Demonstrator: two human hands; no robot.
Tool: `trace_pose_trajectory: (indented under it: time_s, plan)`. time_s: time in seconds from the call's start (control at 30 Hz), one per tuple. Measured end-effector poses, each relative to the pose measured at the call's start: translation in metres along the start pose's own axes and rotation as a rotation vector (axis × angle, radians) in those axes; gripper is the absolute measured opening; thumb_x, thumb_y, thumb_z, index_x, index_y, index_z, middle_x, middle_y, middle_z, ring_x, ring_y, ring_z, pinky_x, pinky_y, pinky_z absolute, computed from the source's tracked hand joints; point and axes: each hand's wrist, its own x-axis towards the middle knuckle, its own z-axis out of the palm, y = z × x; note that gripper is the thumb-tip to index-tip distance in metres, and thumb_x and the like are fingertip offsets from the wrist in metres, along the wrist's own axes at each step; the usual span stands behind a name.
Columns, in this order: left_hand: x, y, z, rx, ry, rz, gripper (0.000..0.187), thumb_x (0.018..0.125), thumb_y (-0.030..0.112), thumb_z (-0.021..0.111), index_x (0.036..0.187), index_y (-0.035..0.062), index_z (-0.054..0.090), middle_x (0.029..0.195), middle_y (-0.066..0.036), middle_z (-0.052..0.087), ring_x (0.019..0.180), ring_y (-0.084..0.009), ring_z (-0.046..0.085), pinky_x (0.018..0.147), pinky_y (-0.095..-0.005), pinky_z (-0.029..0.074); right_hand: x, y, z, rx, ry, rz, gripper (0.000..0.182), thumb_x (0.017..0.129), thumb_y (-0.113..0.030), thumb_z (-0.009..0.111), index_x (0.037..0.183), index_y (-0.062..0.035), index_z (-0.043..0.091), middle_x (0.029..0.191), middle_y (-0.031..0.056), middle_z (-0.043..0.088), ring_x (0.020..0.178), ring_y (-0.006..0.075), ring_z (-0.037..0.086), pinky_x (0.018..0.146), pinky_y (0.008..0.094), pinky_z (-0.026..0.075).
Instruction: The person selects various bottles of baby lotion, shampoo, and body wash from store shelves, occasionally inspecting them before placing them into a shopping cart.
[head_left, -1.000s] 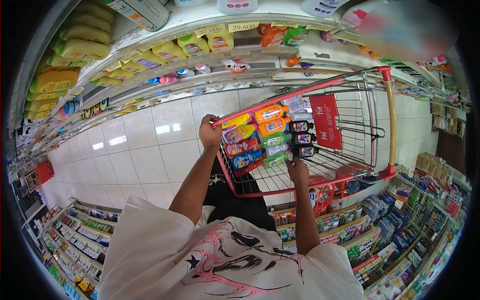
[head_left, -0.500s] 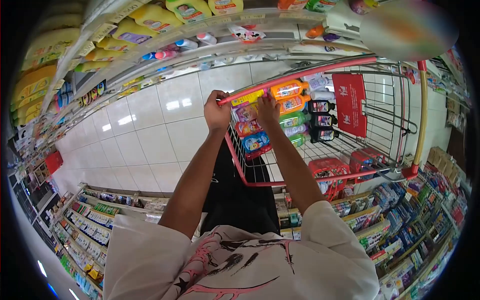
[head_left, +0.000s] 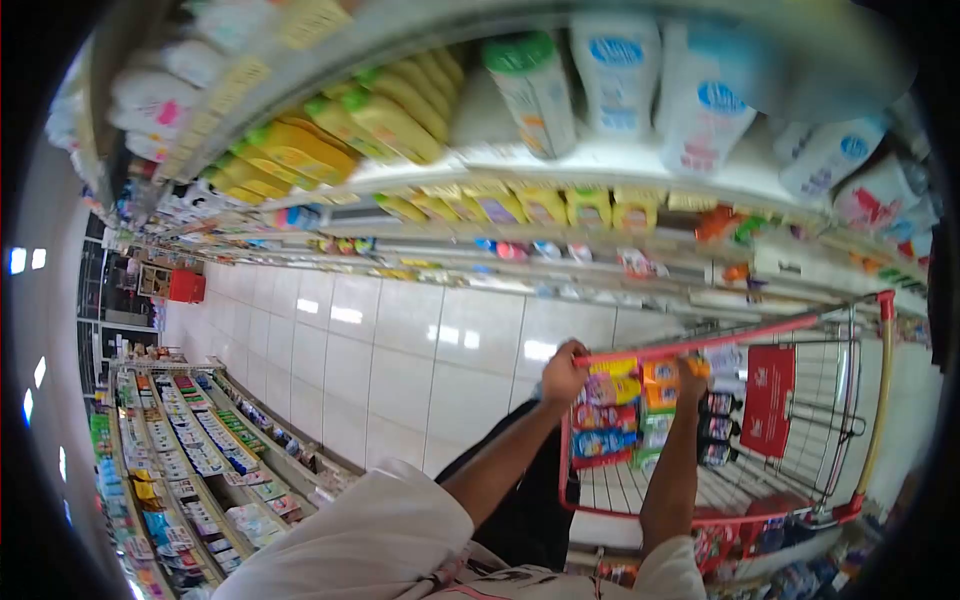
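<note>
Both of your hands are on the red handle bar (head_left: 690, 347) of the shopping cart (head_left: 850, 440). Your left hand (head_left: 563, 372) wraps the bar at its near end, fingers curled shut around it. Your right hand (head_left: 692, 371) sits further along the same bar, and its fingers also look closed over it, though the grip is small in view. The cart stands low and to the right, on the white tiled floor (head_left: 400, 350), in the aisle between two runs of shelving.

The child seat section just behind the bar is packed with small bottles (head_left: 610, 415) stacked in rows, some colourful and some dark. They lie loose against the wire, so push smoothly; a jerk would likely tip them out of their rows. Keep your hands spread as they are, since a wide hold gives you better steering than two hands bunched together.

The cart runs close to the shelf (head_left: 600, 170) of yellow bottles (head_left: 400, 115) and white bottles (head_left: 620, 85) on one side, and the low shelving (head_left: 200, 440) on the other. Hold a line down the middle of the tiles, watch the far front corner of the basket, and keep your arms slightly bent so you can correct early.
</note>
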Motion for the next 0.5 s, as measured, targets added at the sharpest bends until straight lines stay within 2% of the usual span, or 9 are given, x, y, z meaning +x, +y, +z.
trace_pose_trajectory:
  time_s: [0.07, 0.1, 0.13, 0.17, 0.2, 0.23, 0.27, 0.43, 0.5]
  plan:
    - [-0.005, 0.01, -0.003, 0.022, 0.044, 0.023, 0.013, 0.08, 0.013, 0.063, 0.092, 0.0089, 0.06, 0.093, -0.014, 0.065, 0.089, -0.036, 0.063, 0.075, -0.0428, 0.051, -0.042, -0.009, -0.007, 0.344, 0.02, -0.381, 0.04, 0.076, -0.029, 0.08, 0.101, -0.0012, 0.067, 0.099, 0.0063, 0.068, 0.084, 0.0165, 0.062, 0.077, 0.0337, 0.051]
    - [-0.006, 0.012, -0.004, 0.037, 0.061, 0.056, 0.013, 0.08, 0.014, 0.063, 0.092, 0.0089, 0.06, 0.092, -0.014, 0.065, 0.089, -0.0363, 0.063, 0.075, -0.0432, 0.051, -0.093, -0.05, -0.023, 0.201, -0.047, -0.032, 0.044, 0.082, -0.013, 0.074, 0.121, -0.0027, 0.056, 0.107, 0.0048, 0.061, 0.096, 0.0162, 0.058, 0.085, 0.0331, 0.049]
    - [-0.006, 0.01, -0.003, 0.048, 0.076, 0.089, 0.014, 0.08, 0.015, 0.063, 0.092, 0.0088, 0.06, 0.091, -0.015, 0.065, 0.089, -0.0366, 0.063, 0.075, -0.0435, 0.051, -0.121, -0.042, -0.026, 0.369, -0.036, -0.195, 0.049, 0.084, -0.02, 0.074, 0.123, -0.0001, 0.054, 0.107, 0.0059, 0.061, 0.094, 0.0162, 0.058, 0.085, 0.0331, 0.049]
    - [-0.007, 0.006, -0.001, 0.056, 0.054, 0.094, 0.014, 0.081, 0.016, 0.063, 0.093, 0.0091, 0.06, 0.093, -0.014, 0.065, 0.09, -0.0361, 0.063, 0.076, -0.0436, 0.051, -0.159, -0.062, -0.038, 0.299, -0.065, -0.221, 0.052, 0.087, -0.032, 0.072, 0.122, 0.0035, 0.055, 0.105, 0.0061, 0.06, 0.092, 0.0155, 0.056, 0.082, 0.0335, 0.049]
    - [-0.004, 0.002, 0.001, 0.064, 0.029, 0.102, 0.015, 0.081, 0.018, 0.063, 0.093, 0.0094, 0.06, 0.094, -0.014, 0.065, 0.091, -0.0356, 0.063, 0.076, -0.0438, 0.051, -0.194, -0.08, -0.054, 0.077, -0.126, 0.175, 0.055, 0.09, -0.044, 0.066, 0.112, 0.006, 0.059, 0.094, 0.0053, 0.06, 0.083, 0.0148, 0.053, 0.073, 0.0338, 0.048]
    - [-0.003, -0.001, 0.003, 0.099, 0.019, 0.1, 0.016, 0.083, 0.02, 0.062, 0.095, 0.0102, 0.061, 0.096, -0.013, 0.065, 0.093, -0.0348, 0.063, 0.078, -0.0438, 0.052, -0.231, -0.096, -0.06, 0.041, -0.07, 0.291, 0.065, 0.087, -0.054, 0.064, 0.102, 0.0087, 0.062, 0.086, 0.01, 0.063, 0.076, 0.0162, 0.054, 0.066, 0.0373, 0.046]
    - [-0.001, -0.002, 0.004, 0.137, 0.006, 0.098, 0.016, 0.084, 0.021, 0.062, 0.097, 0.0109, 0.061, 0.098, -0.012, 0.064, 0.095, -0.0341, 0.063, 0.079, -0.0438, 0.052, -0.256, -0.073, -0.059, 0.258, -0.048, 0.069, 0.066, 0.089, -0.054, 0.062, 0.105, 0.0099, 0.061, 0.091, 0.0112, 0.063, 0.081, 0.0169, 0.056, 0.069, 0.0359, 0.048]
    - [0.015, -0.018, 0.002, 0.336, -0.301, 0.075, 0.043, 0.085, 0.032, 0.064, 0.122, 0.0131, 0.053, 0.115, -0.019, 0.058, 0.106, -0.0378, 0.06, 0.088, -0.0472, 0.052, -0.362, -0.099, -0.091, 0.935, -0.143, 0.198, 0.037, 0.091, -0.031, 0.057, 0.113, -0.0019, 0.057, 0.103, 0.0087, 0.062, 0.09, 0.023, 0.061, 0.084, 0.0364, 0.051]
    - [0.018, -0.018, -0.014, 0.366, -0.429, 0.1, 0.075, 0.079, 0.039, 0.071, 0.138, 0.0043, 0.039, 0.127, -0.025, 0.048, 0.119, -0.0426, 0.05, 0.099, -0.0481, 0.045, -0.39, -0.111, -0.106, 1.159, -0.193, 0.207, 0.031, 0.088, -0.027, 0.058, 0.109, -0.0046, 0.056, 0.101, 0.0081, 0.062, 0.087, 0.0239, 0.062, 0.084, 0.0376, 0.051]
